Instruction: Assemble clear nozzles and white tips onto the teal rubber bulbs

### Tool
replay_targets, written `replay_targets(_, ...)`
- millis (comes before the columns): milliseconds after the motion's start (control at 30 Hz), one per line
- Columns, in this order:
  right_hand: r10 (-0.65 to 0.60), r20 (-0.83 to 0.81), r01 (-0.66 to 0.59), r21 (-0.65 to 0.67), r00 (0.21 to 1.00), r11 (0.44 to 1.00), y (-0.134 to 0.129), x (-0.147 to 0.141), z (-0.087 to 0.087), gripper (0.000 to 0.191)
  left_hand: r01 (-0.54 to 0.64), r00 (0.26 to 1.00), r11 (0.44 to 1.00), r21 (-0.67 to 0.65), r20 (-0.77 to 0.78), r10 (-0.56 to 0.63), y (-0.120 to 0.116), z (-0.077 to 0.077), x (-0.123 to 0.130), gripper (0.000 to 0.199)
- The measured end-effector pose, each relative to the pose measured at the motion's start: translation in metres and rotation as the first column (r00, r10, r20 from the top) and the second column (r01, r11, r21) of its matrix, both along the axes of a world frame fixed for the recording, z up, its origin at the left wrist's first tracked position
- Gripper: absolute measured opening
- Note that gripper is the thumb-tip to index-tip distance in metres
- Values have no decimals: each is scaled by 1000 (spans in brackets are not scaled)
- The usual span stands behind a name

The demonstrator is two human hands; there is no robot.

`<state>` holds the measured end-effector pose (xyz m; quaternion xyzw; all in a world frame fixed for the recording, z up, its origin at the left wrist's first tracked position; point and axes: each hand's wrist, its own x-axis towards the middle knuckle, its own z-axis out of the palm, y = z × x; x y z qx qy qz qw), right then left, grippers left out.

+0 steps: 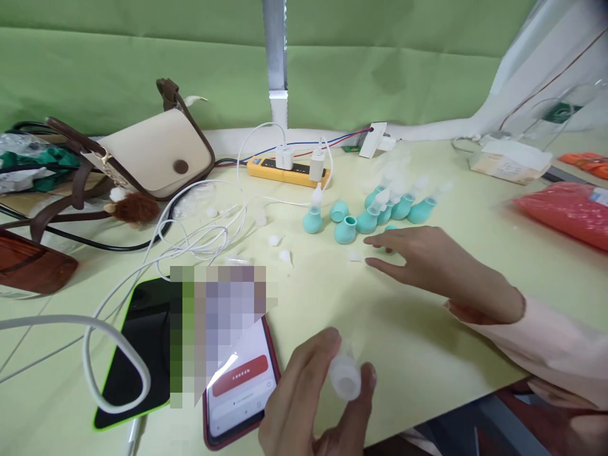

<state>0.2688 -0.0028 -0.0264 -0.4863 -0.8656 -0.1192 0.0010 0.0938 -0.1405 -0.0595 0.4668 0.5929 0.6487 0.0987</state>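
The left hand point(304, 399) grasps a translucent cylinder point(346, 378) between thumb and fingertips; the right hand point(430, 259) has thumb and forefinger parted, gripping nothing visible, just beside a small white piece point(354, 256) and near the teal bulbs point(345, 232). Caution: a low sweep could topple bulbs (they stand close together); a slack pinch could drop the cylinder. The right hand partly hides one bulb; the rear bulbs' clear tips blur; pixelation masks part of the phone point(242, 396).
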Motion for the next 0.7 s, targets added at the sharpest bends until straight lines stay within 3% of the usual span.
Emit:
replay_targets(100,96,-38,-97,-33,995,995,6,-13,-14,26,-20,996,999,-33,-85,17,5,-4,1,30)
replay_targets(200,157,-81,-161,-45,984,986,12,-17,-25,21,38,998,997,-66,-51,-41,6,-5,2,34)
replay_targets(300,207,-144,-213,-31,968,976,13,-15,-30,22,52,998,993,-108,33,-49,4,-4,4,35)
replay_targets(400,246,-229,-251,8,942,968,12,-14,-30,21,-9,985,985,-171,169,38,2,-1,8,37)
replay_targets(500,282,-351,-275,70,893,959,7,-16,-27,21,-62,936,991,-120,339,99,1,2,12,43)
replay_targets(600,300,-609,-342,50,734,938,-7,-23,-17,12,-84,934,993,-85,339,108,1,5,13,33)
replay_targets(700,210,-875,-543,-69,435,837,-29,-30,3,19,-122,963,989,-83,230,138,2,8,11,18)
